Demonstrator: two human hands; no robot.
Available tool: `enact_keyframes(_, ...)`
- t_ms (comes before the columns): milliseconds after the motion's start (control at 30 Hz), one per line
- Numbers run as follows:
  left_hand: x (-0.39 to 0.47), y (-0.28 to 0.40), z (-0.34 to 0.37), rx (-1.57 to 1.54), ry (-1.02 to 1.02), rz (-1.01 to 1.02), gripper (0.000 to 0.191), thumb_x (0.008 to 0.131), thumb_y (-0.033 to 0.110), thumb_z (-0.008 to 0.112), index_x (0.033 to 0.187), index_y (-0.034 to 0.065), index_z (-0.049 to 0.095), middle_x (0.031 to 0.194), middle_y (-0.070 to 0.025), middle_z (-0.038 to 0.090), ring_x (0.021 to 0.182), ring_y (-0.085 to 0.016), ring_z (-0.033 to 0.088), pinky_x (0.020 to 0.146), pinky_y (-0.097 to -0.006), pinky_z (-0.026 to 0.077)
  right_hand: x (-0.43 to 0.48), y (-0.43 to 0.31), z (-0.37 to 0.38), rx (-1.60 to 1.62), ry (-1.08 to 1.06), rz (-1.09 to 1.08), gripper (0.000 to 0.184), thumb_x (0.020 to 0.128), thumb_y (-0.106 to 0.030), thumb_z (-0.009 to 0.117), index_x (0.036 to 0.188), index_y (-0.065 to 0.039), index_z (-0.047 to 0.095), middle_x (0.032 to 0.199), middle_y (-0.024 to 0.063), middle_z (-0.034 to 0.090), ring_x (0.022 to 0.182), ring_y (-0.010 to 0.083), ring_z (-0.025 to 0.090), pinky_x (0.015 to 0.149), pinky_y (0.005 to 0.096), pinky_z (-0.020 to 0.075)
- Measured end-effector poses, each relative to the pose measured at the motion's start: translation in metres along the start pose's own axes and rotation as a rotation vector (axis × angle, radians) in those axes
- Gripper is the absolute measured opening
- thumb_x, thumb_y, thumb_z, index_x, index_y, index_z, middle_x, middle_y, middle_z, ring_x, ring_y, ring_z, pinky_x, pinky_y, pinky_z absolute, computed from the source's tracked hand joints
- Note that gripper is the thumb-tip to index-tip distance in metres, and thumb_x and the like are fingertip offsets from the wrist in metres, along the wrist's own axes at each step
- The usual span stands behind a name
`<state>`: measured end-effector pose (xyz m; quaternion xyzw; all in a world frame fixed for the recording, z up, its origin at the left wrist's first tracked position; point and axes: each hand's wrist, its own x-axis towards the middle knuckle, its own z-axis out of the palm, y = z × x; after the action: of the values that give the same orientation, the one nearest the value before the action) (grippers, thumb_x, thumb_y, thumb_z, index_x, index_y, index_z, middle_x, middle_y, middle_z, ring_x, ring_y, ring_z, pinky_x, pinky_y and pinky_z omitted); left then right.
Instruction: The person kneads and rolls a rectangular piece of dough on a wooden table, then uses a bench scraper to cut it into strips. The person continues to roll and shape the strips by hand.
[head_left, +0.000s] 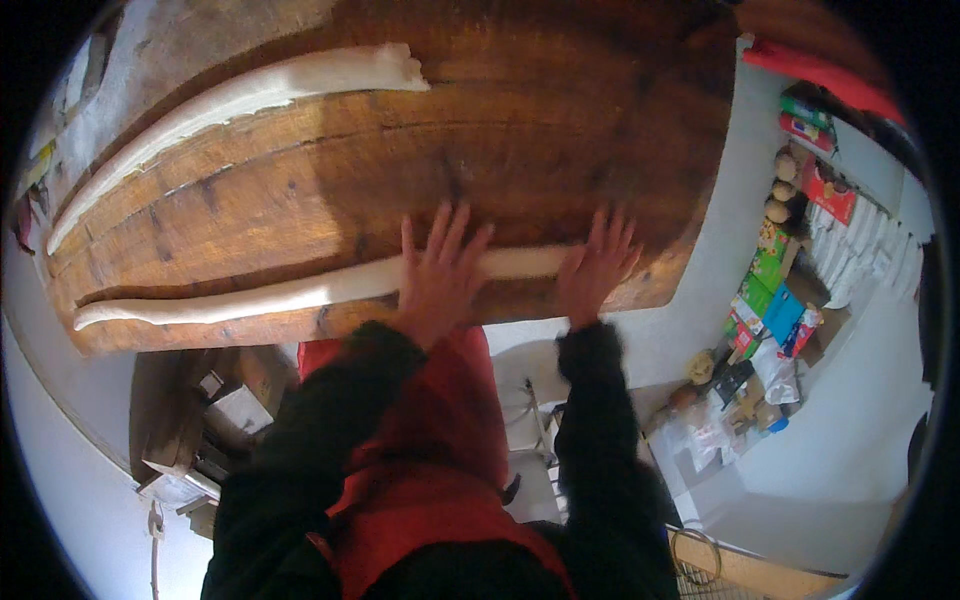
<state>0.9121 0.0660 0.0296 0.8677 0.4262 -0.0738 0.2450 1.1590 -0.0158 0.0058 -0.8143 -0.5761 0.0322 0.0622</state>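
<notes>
A long, thin rope of pale dough (360, 279) lies along the near edge of a brown wooden board (495, 172). My left hand (444, 274) rests flat on its middle part with the fingers spread. Near the rope's right end, my right hand (596, 266) lies on it in the same way, palm down. Both hands look slightly blurred. A second, thicker piece of dough (285, 82) curves along the board's far left side, away from my hands. Its right end is ragged and its left end tapers.
Cardboard boxes (238, 411) stand below the board's near left edge. On the right, beyond a pale surface (652, 330), are colourful packages (765, 277), plastic bags (776, 371) and stacked white items (862, 247). A red cloth or sheet (825, 75) is at the far right.
</notes>
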Motion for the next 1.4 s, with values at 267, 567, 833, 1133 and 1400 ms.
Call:
enact_keyframes(267,0.063,0.004,0.007,0.038,0.139,0.058,0.067,0.101,0.046,0.060,0.160,0.0177,0.044,0.171,-0.0164,0.031,0.160,-0.035,0.024,0.125,-0.0679,0.016,0.046,0.031,0.009,0.012,-0.026,-0.110,0.061,0.109,-0.044,0.033,0.161,-0.013,0.042,0.171,0.0218,0.029,0.158,0.0451,0.024,0.123,0.0706,0.0121)
enact_keyframes(567,-0.001,0.043,0.020,-0.074,-0.036,0.046,0.060,0.103,0.043,0.056,0.158,0.0180,0.049,0.172,-0.0167,0.027,0.161,-0.036,0.021,0.124,-0.0706,0.016,-0.036,0.049,0.002,-0.059,-0.099,0.060,0.064,0.109,-0.046,0.034,0.163,-0.011,0.038,0.171,0.0251,0.027,0.158,0.0473,0.022,0.122,0.0722,0.0116)
enact_keyframes(833,0.087,0.006,-0.002,-0.018,0.223,0.026,0.064,0.102,0.043,0.058,0.160,0.0174,0.045,0.172,-0.0170,0.028,0.161,-0.033,0.022,0.124,-0.0694,0.015,0.082,0.060,0.014,0.053,0.201,0.068,0.062,0.111,-0.047,0.031,0.162,-0.012,0.041,0.168,0.0243,0.034,0.156,0.0469,0.028,0.124,0.0656,0.0218)
enact_keyframes(1133,-0.011,0.054,0.024,-0.051,-0.027,0.110,0.076,0.096,0.047,0.067,0.161,0.0162,0.041,0.171,-0.0147,0.031,0.160,-0.033,0.025,0.125,-0.0671,0.018,-0.076,0.059,-0.009,0.208,0.106,0.201,0.071,0.100,-0.030,0.068,0.159,-0.005,0.038,0.167,0.0279,0.029,0.151,0.0497,0.032,0.123,0.0588,0.0299)
enact_keyframes(1400,0.020,0.022,0.016,-0.138,0.044,0.178,0.088,0.082,0.029,0.084,0.159,0.0159,0.043,0.169,-0.0170,0.032,0.158,-0.034,0.030,0.126,-0.0584,0.026,-0.046,0.046,-0.014,0.590,0.175,0.475,0.077,0.099,-0.023,0.075,0.160,0.003,0.035,0.154,0.0234,0.051,0.140,0.0340,0.053,0.117,0.0447,0.0434)
